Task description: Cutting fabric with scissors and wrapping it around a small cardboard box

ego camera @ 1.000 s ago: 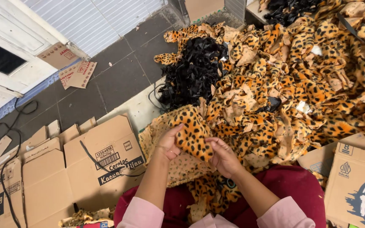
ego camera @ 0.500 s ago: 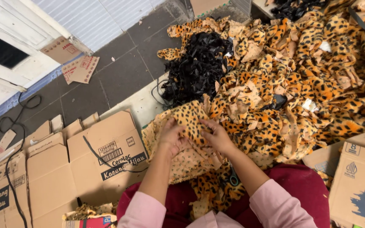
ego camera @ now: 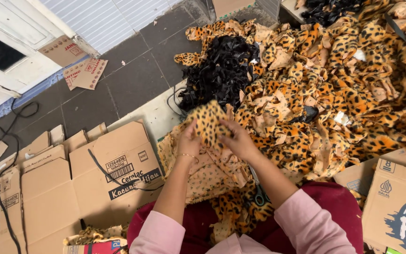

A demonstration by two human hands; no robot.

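Head view: dark tiled floor (ego camera: 132, 80) beside a white wall; flattened cardboard boxes (ego camera: 95, 183) lie at left, and a heap of leopard-print fabric pieces (ego camera: 344, 94) with a black fabric pile (ego camera: 222, 70) fills the right. Open floor remains only at upper left. Left hand (ego camera: 189, 141) and right hand (ego camera: 238, 138), close together, both pinch one leopard-print piece (ego camera: 210, 123) above the lap.

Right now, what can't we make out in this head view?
- Left hand and right hand: fingertips hidden by the leopard-print piece they hold, so the exact grip is unclear.
- Scissors: only the handles show; the right forearm and fabric cover the blades.
- Black fabric heap: single pieces too tangled to tell apart.
- Cardboard box: cut off by the right edge.
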